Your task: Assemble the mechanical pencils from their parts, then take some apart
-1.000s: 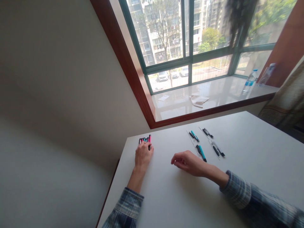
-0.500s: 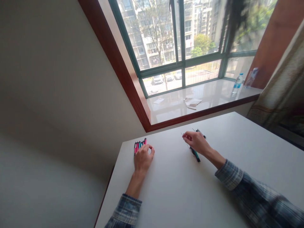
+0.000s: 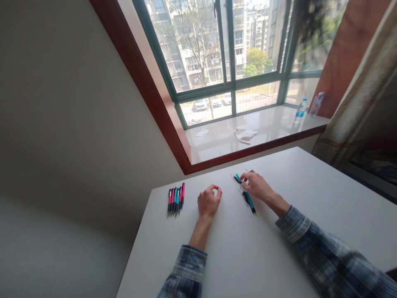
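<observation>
White table (image 3: 229,256): click pens (image 3: 176,199) are lying aligned, perhaps for order; right of them, curled left hand (image 3: 209,202), right hand (image 3: 256,185) beside teal parts (image 3: 249,202); grips unclear.

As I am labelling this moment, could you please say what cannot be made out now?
In the head view:
Right hand: too small to tell whether it grips the teal pen part.
Dark part behind that hand: mostly hidden by it.
Left hand: palm hidden by its own back.
Row of pens: any print is too small.
Left sleeve: cut off by the bottom edge.
</observation>
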The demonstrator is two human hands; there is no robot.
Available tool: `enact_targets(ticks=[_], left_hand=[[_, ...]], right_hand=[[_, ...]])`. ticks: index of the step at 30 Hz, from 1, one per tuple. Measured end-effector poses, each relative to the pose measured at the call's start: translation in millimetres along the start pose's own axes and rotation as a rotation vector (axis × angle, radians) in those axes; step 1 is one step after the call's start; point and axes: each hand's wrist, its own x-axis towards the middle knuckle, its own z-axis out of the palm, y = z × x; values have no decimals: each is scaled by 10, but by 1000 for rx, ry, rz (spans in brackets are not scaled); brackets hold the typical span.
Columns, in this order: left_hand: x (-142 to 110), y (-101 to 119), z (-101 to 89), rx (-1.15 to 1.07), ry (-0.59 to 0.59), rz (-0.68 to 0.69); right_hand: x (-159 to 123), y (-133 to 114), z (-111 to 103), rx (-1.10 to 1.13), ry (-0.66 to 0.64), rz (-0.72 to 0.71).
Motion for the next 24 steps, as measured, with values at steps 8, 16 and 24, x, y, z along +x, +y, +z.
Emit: enact_targets(ticks=[8,16,24], left_hand=[[-1,-99,24,-56,34,56],[-23,-168,-2,-68,-5,69],[-41,-226,-11,-76,-12,41]], right_hand=[[82,-1,88,-17,11,-35],[70,-96,168,-16,36,-64],[318,-310,160,-75,136,-59]])
